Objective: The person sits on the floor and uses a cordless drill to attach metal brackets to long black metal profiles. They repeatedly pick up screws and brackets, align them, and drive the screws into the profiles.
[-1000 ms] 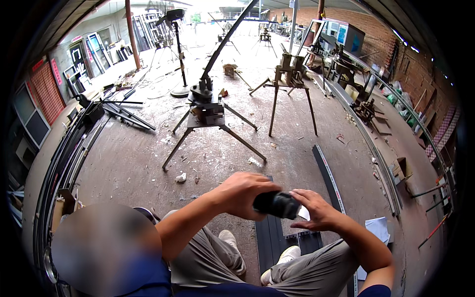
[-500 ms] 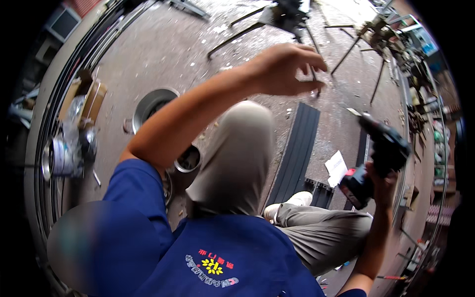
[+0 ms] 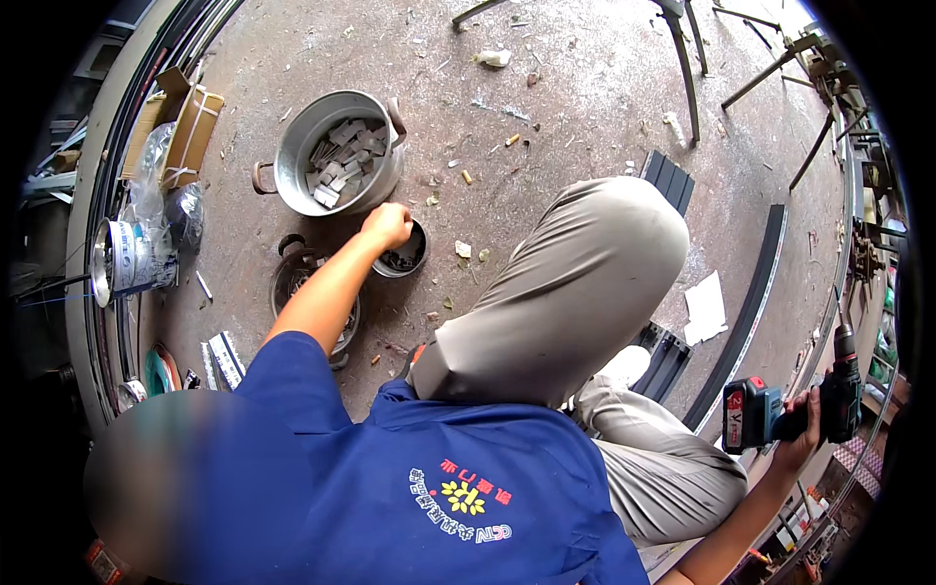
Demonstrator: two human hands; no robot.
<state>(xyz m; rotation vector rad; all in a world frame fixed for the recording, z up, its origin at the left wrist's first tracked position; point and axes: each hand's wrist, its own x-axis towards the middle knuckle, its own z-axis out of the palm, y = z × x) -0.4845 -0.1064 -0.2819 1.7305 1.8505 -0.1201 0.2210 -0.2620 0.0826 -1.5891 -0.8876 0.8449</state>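
At the lower right of the frame, the right hand's grip [image 3: 800,433] is wrapping around the handle of a black-and-teal cordless drill with a red-and-black battery [image 3: 840,398]. Left of centre, the left hand's grip [image 3: 392,224] is curling over a small round grey metal pot [image 3: 415,267]; whether it is pinching anything, I cannot tell. Just beyond, a large two-handled grey metal pot [image 3: 387,177] is holding flat silvery pieces [image 3: 343,166].

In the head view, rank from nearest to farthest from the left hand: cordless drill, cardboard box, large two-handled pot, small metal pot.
From the left hand:
1. Small metal pot, right at the hand.
2. Large two-handled pot, just beyond it.
3. Cardboard box, off to the left.
4. Cordless drill, far right, in the right hand.
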